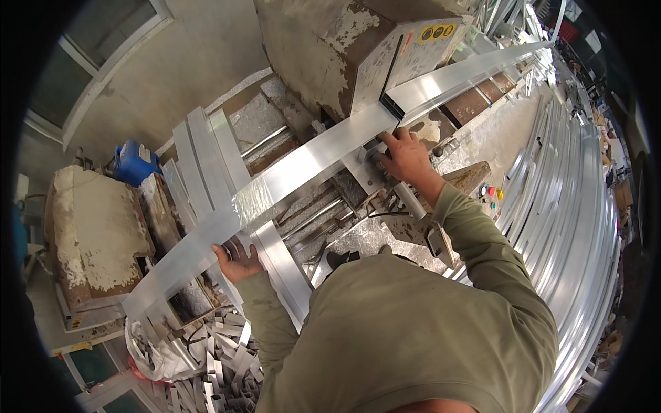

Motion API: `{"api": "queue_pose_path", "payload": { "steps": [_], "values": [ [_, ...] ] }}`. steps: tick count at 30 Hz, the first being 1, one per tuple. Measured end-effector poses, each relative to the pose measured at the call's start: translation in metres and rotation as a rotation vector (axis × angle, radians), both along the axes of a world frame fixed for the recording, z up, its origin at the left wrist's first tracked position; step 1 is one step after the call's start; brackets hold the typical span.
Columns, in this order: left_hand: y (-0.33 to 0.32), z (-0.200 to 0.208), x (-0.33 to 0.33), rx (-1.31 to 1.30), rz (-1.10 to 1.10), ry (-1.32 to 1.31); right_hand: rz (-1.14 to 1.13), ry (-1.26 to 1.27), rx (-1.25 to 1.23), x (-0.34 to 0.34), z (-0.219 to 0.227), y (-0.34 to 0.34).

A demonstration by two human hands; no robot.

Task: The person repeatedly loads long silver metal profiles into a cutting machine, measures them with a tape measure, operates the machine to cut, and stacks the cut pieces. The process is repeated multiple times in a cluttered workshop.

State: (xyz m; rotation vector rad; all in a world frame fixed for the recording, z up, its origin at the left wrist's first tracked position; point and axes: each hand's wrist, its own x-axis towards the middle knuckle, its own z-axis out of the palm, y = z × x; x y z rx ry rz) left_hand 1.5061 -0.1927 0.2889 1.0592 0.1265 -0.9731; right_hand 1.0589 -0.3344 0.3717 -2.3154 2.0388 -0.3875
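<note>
A long, flat-sided aluminium profile (303,162) runs diagonally across the saw bench. My left hand (239,263) is at its near edge, left of a strip of clear film, with the thumb up against the side and the other fingers partly under it. At the cut end, my right hand (412,160) is curled, thumb and fingers closing beside a metal clamp (372,150); what lies between them is hidden. Just beyond, the hollow dark end of a second aluminium profile (454,81) faces the first across a narrow gap.
Worn machine housings (323,55) stand behind and at the left (96,234). Flat aluminium bars (206,158) lie crosswise under the profile. Short offcuts (220,358) heap below left; long profiles (564,227) are stacked right. Coloured buttons (490,195) sit near my right forearm. A blue canister (135,163) stands left.
</note>
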Motion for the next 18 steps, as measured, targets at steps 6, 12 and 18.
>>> {"api": "queue_pose_path", "payload": {
  "steps": [6,12,18],
  "values": [
    [0.002,0.0,0.0,0.001,0.015,0.034,0.034,-0.075,-0.07,-0.017,-0.028,-0.013],
    [0.002,-0.011,0.006,0.02,0.032,0.077,0.073,-0.482,-0.382,-0.052,0.062,-0.003],
    [-0.008,0.008,-0.005,-0.002,-0.015,0.059,-0.127,-0.565,-1.007,-0.078,0.164,-0.137]
  ]
}}
